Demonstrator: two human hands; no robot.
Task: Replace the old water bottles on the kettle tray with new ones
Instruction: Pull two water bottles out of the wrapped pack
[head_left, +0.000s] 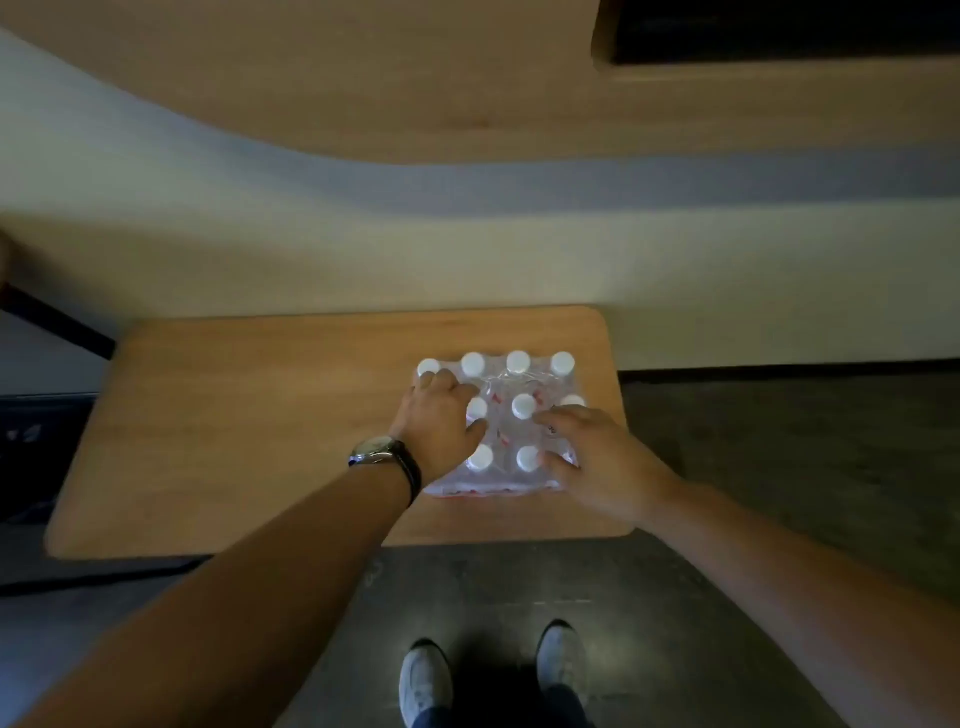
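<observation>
A shrink-wrapped pack of water bottles (506, 395) with white caps stands on the right part of a low wooden table (234, 431). My left hand (441, 421), with a wristwatch on its wrist, lies on the pack's left side, fingers curled into the plastic wrap among the caps. My right hand (597, 457) rests on the pack's near right corner, fingers spread over the wrap and touching it. Several caps are hidden under both hands. No kettle tray is in view.
The table stands against a pale wall (467, 260). A wooden shelf or desk edge (467, 93) overhangs above. Dark floor (779, 467) lies to the right and in front, where my two shoes (493, 675) stand. A dark object (52, 322) sits at the far left.
</observation>
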